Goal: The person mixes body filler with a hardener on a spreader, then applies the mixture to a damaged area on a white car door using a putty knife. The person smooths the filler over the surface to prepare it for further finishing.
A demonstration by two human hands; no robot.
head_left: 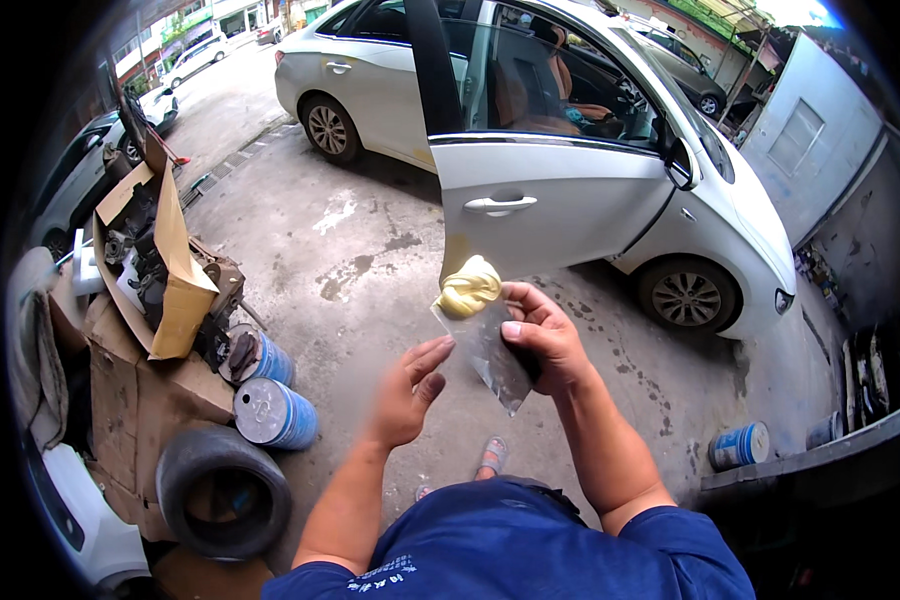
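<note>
In my right hand (542, 340) is a thin, shiny flat plate (502, 378), gripped at its right side between thumb and fingers. A thick mound of pale yellow putty (470, 288) sits on the plate's far end. Something dark shows under my right thumb, too hidden to name. My left hand (410, 392) is open at the plate's left side, fingers stretched; whether the fingertips touch it I cannot tell. Just beyond stands the open front door (560, 205) of a white car (390, 80), with a yellowish patch (456, 250) low on its edge.
On the left are a cardboard box of parts (182, 262), a loose tire (175, 480) and blue-and-white drums (280, 412). Another blue drum (738, 446) stands at the right near a dark ledge (820, 455). A pale metal panel (810, 135) rises beyond the car's front.
</note>
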